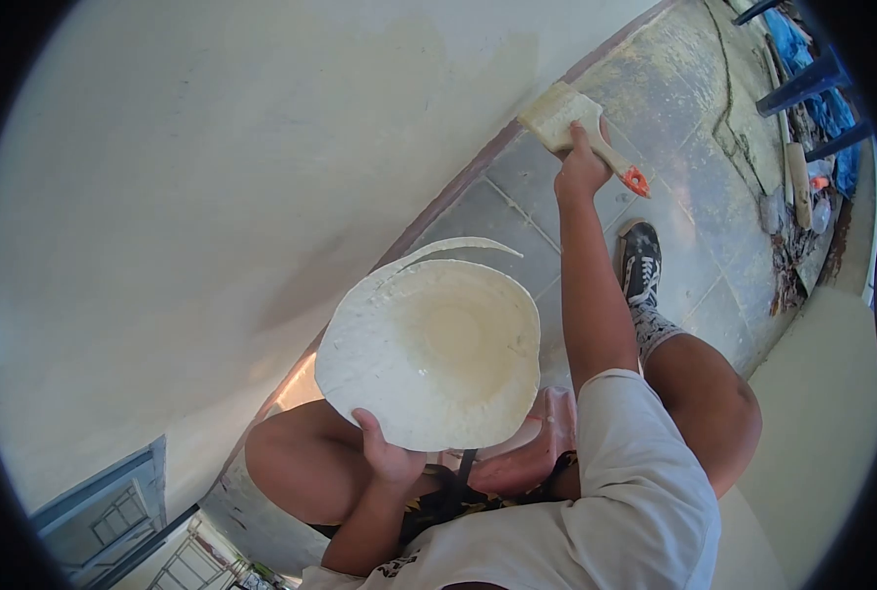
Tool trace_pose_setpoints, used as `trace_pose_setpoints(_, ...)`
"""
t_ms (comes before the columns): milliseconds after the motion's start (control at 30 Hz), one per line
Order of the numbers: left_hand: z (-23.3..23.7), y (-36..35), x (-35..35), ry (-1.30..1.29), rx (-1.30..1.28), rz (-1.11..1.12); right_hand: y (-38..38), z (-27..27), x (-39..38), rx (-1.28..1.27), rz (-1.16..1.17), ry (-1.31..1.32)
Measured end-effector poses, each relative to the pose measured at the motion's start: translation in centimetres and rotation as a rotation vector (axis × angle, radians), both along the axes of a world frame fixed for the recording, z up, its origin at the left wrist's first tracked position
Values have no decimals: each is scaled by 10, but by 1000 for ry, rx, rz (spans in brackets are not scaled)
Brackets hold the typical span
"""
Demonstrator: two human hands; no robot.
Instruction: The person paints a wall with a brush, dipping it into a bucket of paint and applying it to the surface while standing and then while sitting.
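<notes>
One hand (581, 169) grips brush (559, 116), other hand (389, 454) bowl (438, 344)

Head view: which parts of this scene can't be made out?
In the head view:
- Left hand: most of it is hidden under the bowl.
- Bowl: how much paint it holds can't be told, white on white.
- Right hand: its grip on the brush handle faces away from the camera.
- Clutter at top right: too small, and cut off by the lens edge.

head-worn | faces steeply down | close above left hand (391, 457), right hand (580, 173)
</notes>
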State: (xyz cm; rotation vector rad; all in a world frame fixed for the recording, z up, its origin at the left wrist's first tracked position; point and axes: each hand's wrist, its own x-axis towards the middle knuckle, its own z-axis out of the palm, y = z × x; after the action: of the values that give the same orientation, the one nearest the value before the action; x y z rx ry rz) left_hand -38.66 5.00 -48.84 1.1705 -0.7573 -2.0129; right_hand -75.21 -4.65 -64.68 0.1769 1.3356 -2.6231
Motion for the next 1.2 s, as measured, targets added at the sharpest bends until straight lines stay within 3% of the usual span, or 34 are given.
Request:
trace_pose_setpoints(100,1,0,1,-8,-6,0,-1,-46,8,149,-6,29)
trace_pose_setpoints(233,-3,0,5,7,-10,-2,-35,-44,15,261,23,63)
trace_pose_setpoints(267,-5,0,6,5,-4,-4,-35,-33,13,267,22,61)
trace_pose_setpoints(333,-6,0,6,21,-8,-3,-35,-11,8,31,37,-29)
trace_pose_setpoints(400,-4,-1,5,22,-4,-5,-20,-16,4,19,9,-31)
trace_pose_setpoints(633,-3,-2,7,-5,-10,7,-18,-45,30,189,-5,-16)
trace_pose_setpoints(733,-3,-1,6,-21,-7,21,-40,-29,30,298,60,72)
trace_pose_setpoints(867,0,-2,4,-33,-21,24,-21,-8,25,1,-16,-31)
trace_pose_setpoints(1067,-1,-4,9,-44,-39,22,-23,-42,46,109,-13,-36)
trace_pose_setpoints(1200,4,-4,-5,13,-26,-11,-40,-23,35,227,18,98)
